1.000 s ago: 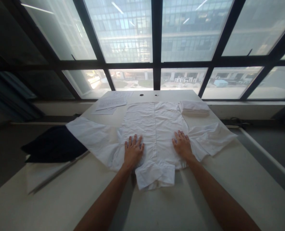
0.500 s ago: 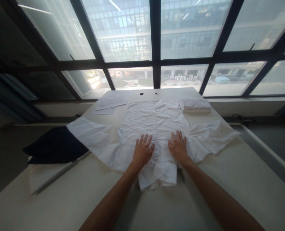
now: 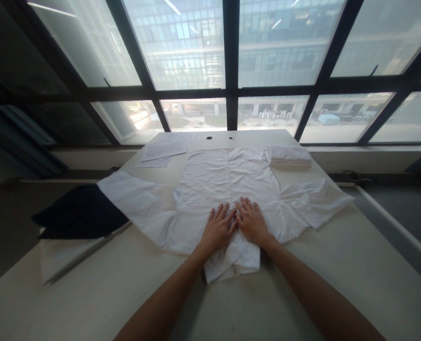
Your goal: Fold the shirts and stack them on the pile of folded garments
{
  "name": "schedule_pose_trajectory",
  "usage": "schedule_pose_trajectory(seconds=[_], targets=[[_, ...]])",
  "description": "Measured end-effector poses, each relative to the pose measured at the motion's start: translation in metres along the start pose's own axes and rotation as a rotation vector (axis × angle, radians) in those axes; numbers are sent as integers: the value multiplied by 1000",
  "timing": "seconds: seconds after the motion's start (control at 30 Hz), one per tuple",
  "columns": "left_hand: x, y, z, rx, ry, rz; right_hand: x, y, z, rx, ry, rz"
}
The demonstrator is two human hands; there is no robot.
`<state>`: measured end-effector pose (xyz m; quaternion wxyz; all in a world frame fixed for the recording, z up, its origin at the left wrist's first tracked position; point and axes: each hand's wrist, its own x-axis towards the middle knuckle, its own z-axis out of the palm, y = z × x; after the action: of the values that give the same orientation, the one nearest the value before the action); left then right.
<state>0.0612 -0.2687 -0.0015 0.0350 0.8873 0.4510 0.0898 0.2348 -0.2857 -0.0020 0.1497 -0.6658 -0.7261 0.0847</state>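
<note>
A wrinkled white shirt [image 3: 210, 177] lies spread on the white table [image 3: 338, 265], its sleeves stretched out to both sides and its collar toward me. My left hand [image 3: 218, 227] rests flat on the cloth just left of the middle seam, fingers stretched out. Right beside it, my right hand [image 3: 250, 221] lies flat too, its fingers extended and the two thumbs close together. Both palms press near the collar end. The part of the collar under my hands is hidden.
A folded white stack of cloth [image 3: 289, 157] sits at the far right. Printed papers [image 3: 164, 150] lie at the far left. Dark navy cloth [image 3: 84, 213] is at the left edge, under the shirt's left sleeve tip. Large windows [image 3: 192, 47] stand behind the table.
Both hands have moved inward over the shirt and slightly toward me, from apart to side by side at the middle seam. The shirt has hardly shifted.
</note>
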Motion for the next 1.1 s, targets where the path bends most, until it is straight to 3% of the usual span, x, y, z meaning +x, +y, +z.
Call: schedule_pose_trajectory(seconds=[0.4, 0.7, 1.1], targets=[[-2, -9, 3, 34, -9, 73, 0, 0, 0, 7, 13, 24], [-2, -8, -1, 4, 0, 65, 0, 4, 6, -49, 58, 149], [-2, -8, -2, -14, -23, 56, 1, 4, 6, -40, 65, 163]])
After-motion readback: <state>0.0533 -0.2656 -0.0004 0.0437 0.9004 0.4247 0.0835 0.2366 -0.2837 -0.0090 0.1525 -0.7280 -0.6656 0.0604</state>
